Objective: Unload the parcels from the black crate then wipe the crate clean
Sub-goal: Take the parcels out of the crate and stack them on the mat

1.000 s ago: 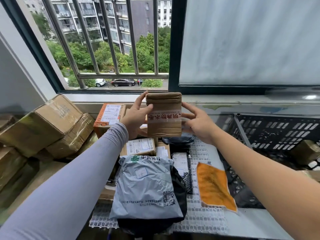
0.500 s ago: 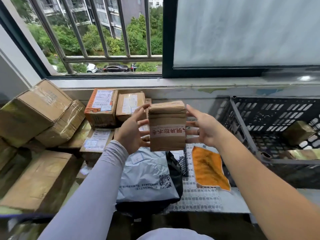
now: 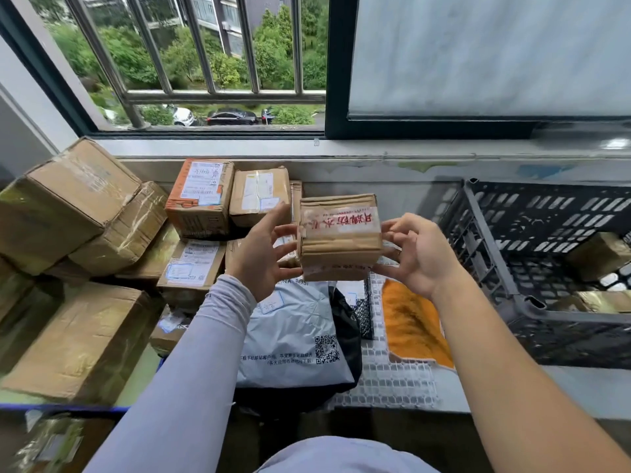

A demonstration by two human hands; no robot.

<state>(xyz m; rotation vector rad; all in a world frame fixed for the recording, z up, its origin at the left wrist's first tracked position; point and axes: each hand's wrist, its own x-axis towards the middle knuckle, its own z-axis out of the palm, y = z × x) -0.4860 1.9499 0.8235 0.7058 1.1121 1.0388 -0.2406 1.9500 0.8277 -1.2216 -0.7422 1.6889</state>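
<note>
A small brown cardboard parcel (image 3: pixel 339 235), banded with clear tape bearing red Chinese characters, was held in the air between both hands, above the grey China Post mailer bag (image 3: pixel 290 339). The left hand (image 3: pixel 264 257), in a long pale grey sleeve, had its thumb and fingers spread against the parcel's left side, gripping it. The right hand (image 3: pixel 415 256), on a bare forearm, gripped the parcel's right side with its fingertips.

The black crate (image 3: pixel 495 261) stood to the right on the ledge, with at least two brown parcels (image 3: pixel 596 256) inside it. An orange cloth (image 3: pixel 411 324) lay flat on a white mesh mat (image 3: pixel 386 384), between the mailer bag and the crate. Stacked cardboard boxes (image 3: pixel 73 206) filled the left side below the barred window (image 3: pixel 191 63).
</note>
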